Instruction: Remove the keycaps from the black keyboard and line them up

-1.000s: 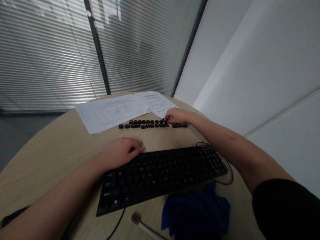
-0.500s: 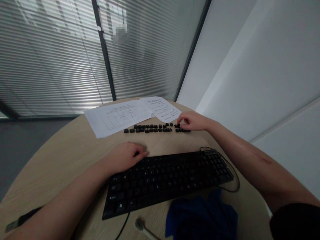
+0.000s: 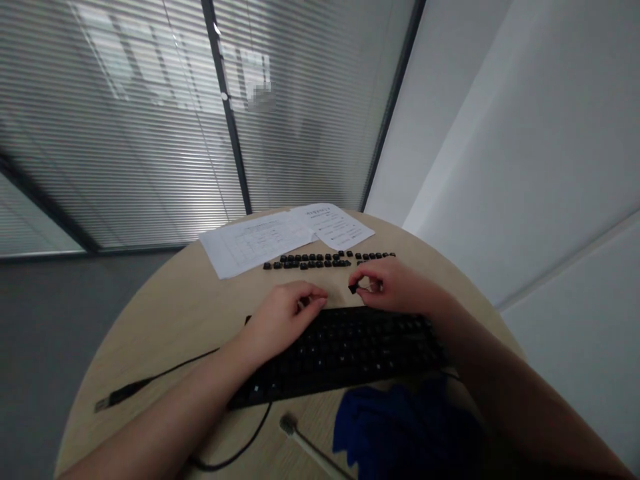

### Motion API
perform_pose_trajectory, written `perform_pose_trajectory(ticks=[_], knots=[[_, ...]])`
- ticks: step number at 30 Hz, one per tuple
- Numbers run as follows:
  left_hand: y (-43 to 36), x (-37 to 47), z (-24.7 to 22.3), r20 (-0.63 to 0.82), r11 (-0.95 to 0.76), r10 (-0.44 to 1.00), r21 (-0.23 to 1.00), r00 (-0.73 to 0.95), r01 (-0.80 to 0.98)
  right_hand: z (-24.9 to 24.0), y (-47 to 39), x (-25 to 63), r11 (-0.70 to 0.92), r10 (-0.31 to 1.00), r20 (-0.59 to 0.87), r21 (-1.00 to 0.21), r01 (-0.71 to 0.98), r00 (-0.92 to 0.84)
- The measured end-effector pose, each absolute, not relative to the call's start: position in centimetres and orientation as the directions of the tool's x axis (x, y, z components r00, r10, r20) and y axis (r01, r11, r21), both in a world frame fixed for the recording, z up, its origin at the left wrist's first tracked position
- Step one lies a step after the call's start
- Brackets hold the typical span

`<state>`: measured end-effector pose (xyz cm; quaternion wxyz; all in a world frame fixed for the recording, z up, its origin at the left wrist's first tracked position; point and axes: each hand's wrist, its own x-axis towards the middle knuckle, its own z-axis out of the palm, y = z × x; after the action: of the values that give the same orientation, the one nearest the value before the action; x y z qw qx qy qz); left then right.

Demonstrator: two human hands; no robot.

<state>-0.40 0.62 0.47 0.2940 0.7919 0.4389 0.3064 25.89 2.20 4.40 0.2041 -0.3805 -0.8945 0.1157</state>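
Observation:
My right hand (image 3: 393, 283) pinches a small black keycap (image 3: 353, 289) between thumb and fingers, just above the far edge of the black keyboard (image 3: 345, 347). Over the keyboard's upper left part lies my left hand (image 3: 285, 317), thumb and fingertips pressed close together; whether anything is between them I cannot make out. Beyond both hands, loose black keycaps (image 3: 320, 264) stand in two rows on the table, partly hidden on the right by my right hand. The keyboard's right end is covered by my right forearm.
Printed paper sheets (image 3: 260, 240) lie at the far side of the round wooden table (image 3: 165, 320). A USB plug (image 3: 120, 395) on a black cable rests at the left. Near me are a toothbrush (image 3: 310, 448) and a dark blue cloth (image 3: 390, 427). Blinds (image 3: 150, 147) hang behind.
My right hand has come back from the keycap rows towards the keyboard with a keycap in its fingers. My left hand has moved right along the keyboard. The view has shifted.

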Motion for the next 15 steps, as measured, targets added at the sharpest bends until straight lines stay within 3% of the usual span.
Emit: perform_pose_trajectory(ticks=[3,5,9,15], knots=[[-0.5,1.0,0.4,0.034,-0.171,0.927,0.925,0.374,0.338,4.9,0.3,24.0,0.751,0.660,0.322,-0.269,0.603,-0.678],[-0.8,1.5,0.3,-0.061,-0.024,0.918,0.978,0.392,0.209,4.9,-0.6,23.2,0.771,0.635,0.315,-0.207,0.602,-0.705],[-0.9,1.7,0.0,-0.105,0.120,0.891,0.993,0.442,-0.006,4.2,-1.1,22.5,0.774,0.623,0.324,-0.121,0.622,-0.712],[-0.3,1.1,-0.9,-0.111,0.257,0.862,0.937,0.495,-0.237,2.7,-0.5,22.5,0.746,0.624,0.488,-0.141,0.651,-0.610]])
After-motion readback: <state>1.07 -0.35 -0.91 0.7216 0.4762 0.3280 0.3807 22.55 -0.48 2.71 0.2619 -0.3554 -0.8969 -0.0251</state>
